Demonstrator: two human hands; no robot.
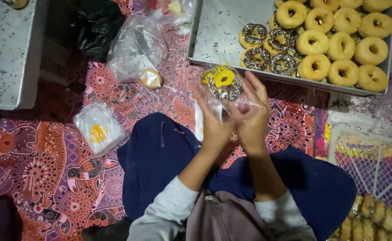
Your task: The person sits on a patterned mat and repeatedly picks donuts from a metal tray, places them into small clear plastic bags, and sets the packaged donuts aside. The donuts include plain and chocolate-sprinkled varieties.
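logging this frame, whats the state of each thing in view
left hand: raised, gripping the bagged doughnut
right hand: raised, gripping the same bag
bagged doughnut: sprinkled, inside a clear bag
metal tray: partly filled with doughnuts
stack of clear bags: lying flat on the patterned cloth
basket: holds bagged doughnuts

metal tray [214, 31] ahead — bare patterned mat [48, 169] leftward, basket [370, 169] right

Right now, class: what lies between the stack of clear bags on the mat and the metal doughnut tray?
In the head view, between the stack of clear bags and the doughnut tray lie a crumpled clear plastic bag and a small golden wrapped piece.
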